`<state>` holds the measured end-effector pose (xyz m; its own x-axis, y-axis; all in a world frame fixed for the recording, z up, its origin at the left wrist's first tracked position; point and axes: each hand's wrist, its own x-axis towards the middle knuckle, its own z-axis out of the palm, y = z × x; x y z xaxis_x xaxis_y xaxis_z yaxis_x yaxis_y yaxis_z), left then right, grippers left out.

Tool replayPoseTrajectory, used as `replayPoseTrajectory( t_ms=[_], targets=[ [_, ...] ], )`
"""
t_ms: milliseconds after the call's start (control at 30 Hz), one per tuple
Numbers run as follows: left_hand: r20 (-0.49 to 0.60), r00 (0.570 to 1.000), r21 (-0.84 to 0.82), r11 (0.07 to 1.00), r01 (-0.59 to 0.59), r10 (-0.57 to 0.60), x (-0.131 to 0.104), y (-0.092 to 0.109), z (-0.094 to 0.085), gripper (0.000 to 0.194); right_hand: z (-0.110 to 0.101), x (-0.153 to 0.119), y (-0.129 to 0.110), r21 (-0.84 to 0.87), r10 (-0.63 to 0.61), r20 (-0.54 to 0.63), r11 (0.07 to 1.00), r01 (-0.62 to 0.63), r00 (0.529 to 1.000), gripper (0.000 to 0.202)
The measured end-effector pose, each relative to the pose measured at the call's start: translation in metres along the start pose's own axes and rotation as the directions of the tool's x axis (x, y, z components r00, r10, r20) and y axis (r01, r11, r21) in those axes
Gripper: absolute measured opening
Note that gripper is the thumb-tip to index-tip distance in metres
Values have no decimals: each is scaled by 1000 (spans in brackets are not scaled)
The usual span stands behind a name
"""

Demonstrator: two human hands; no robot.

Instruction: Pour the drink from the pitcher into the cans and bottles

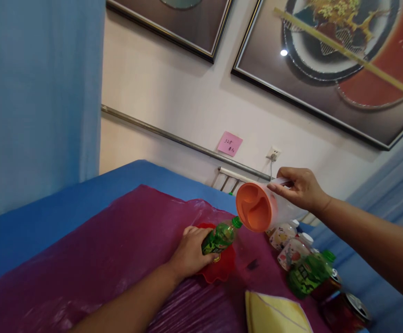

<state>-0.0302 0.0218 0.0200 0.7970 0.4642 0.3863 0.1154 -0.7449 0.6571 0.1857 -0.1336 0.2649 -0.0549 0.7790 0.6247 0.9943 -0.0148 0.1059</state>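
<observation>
My left hand (189,252) grips a small green bottle (220,237) with a green cap, tilted toward the upper right, over a red scalloped dish (218,273) on the purple plastic sheet (118,245). My right hand (302,188) holds a clear pitcher with an orange lid (256,206) tipped sideways, its lid facing me and its edge just above and to the right of the bottle's cap. The pitcher's clear body is mostly hidden behind the lid and my hand.
Right of the dish lie white bottles (290,240), another green bottle (307,274) and red cans (343,310). A yellow cloth (274,314) lies at the bottom edge. The blue table (49,212) meets a wall with a metal rail (174,137) and pink note (229,144).
</observation>
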Motion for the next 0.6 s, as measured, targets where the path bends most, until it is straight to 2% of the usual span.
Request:
replayPoseTrajectory(
  t_ms=[600],
  targets=[
    [6,1000,-34,999,-12,13,0,-1,1,59,-1,11,4,27,-13,74,1000,11,997,48]
  ],
)
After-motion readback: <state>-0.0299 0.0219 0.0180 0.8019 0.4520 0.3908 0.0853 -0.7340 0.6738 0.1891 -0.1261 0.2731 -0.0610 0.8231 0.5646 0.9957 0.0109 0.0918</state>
